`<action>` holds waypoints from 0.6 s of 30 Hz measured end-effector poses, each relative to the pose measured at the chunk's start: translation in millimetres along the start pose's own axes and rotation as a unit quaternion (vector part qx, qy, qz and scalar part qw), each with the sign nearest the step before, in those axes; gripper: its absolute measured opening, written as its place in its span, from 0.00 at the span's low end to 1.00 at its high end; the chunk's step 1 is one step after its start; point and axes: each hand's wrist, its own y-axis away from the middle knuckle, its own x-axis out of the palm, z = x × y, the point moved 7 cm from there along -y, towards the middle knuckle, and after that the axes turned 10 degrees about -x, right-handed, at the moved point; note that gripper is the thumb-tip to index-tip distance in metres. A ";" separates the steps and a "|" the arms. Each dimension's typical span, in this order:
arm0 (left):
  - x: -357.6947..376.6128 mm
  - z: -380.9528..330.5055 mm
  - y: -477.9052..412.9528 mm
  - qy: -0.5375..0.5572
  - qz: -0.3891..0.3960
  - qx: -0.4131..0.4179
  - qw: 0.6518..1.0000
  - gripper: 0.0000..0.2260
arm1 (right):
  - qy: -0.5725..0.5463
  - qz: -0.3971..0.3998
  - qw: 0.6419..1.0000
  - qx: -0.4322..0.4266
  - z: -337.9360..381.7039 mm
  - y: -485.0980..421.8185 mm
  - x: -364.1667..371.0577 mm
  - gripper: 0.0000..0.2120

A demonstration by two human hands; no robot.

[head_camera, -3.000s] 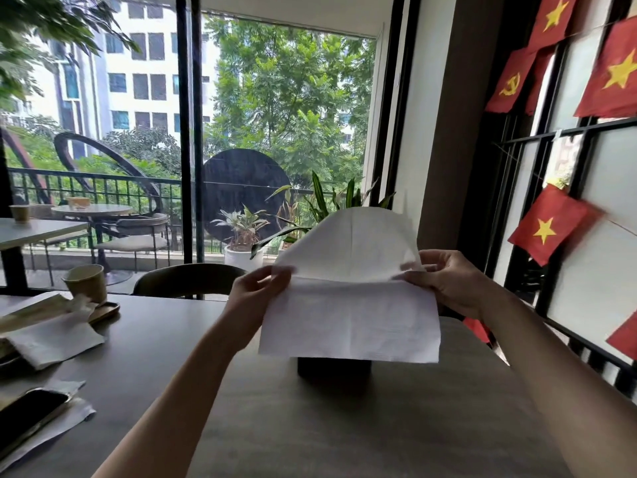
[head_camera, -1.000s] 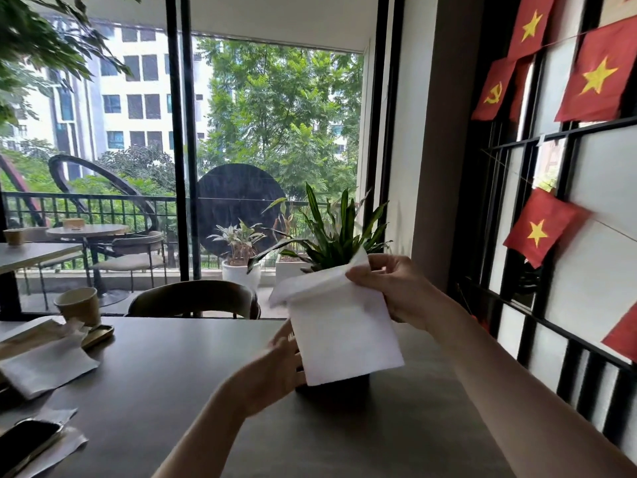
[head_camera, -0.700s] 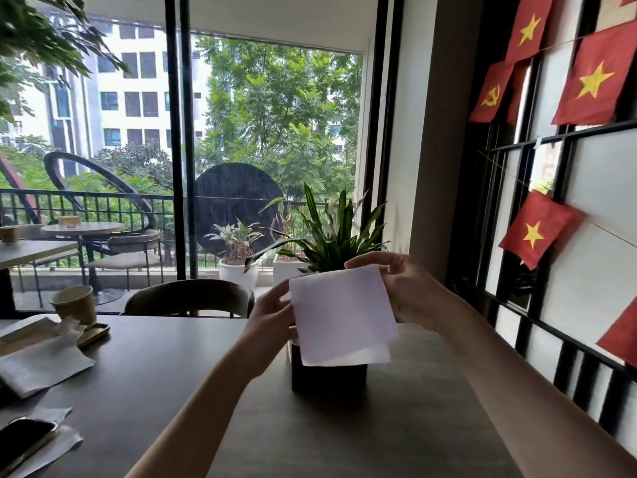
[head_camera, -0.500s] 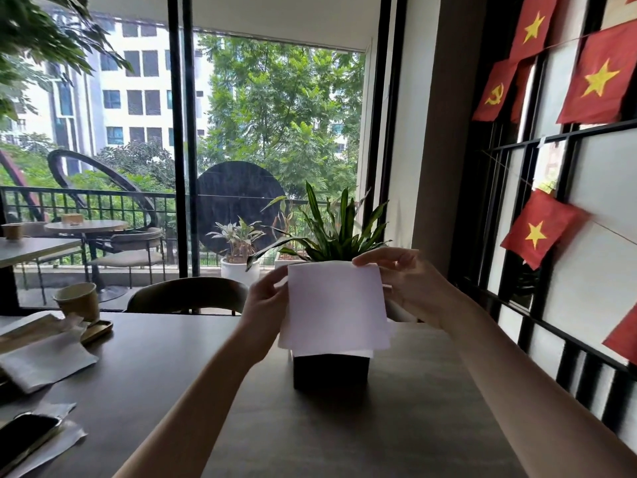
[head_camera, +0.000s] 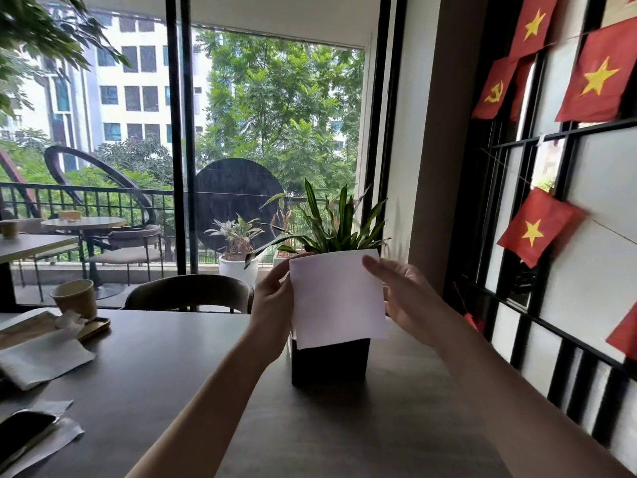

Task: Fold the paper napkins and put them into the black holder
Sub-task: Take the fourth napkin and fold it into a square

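Both bare forearms outstretched, left hand [head_camera: 272,298] pinching, right hand [head_camera: 410,298] fingers extended, palms inward.

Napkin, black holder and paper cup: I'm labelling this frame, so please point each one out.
napkin [head_camera: 337,298], head view, middle of its white face
black holder [head_camera: 330,362], head view, front wall below the napkin
paper cup [head_camera: 76,298], head view, its side wall

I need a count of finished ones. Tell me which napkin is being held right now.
The square folded napkin, held up between both hands above the black holder. The other napkin lies untouched on the table's left side.
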 end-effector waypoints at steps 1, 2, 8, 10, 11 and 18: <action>0.7 1.7 0.6 0.005 -0.002 -0.003 1.000 0.11 | 0.011 -0.016 1.000 -0.017 0.6 0.4 -0.9 0.06; 1.1 3.7 1.3 0.012 -0.005 -0.009 1.000 0.10 | 0.022 -0.035 0.999 -0.031 1.2 0.0 -3.2 0.04; -0.5 19.5 -2.7 0.084 0.025 -0.104 0.991 0.14 | 0.099 -0.089 0.988 -0.072 13.6 1.5 -8.8 0.03; -2.2 19.0 -5.5 0.075 0.049 -0.140 0.986 0.21 | 0.137 -0.069 0.986 -0.069 14.9 -0.2 -9.9 0.04; -3.8 17.3 -6.7 0.036 0.052 -0.142 0.988 0.22 | 0.155 -0.055 0.984 -0.065 15.6 -0.5 -9.6 0.04; -7.1 26.5 -9.1 -0.221 0.064 -0.080 0.970 0.15 | 0.213 0.058 0.975 -0.017 8.2 -0.4 -1.3 0.06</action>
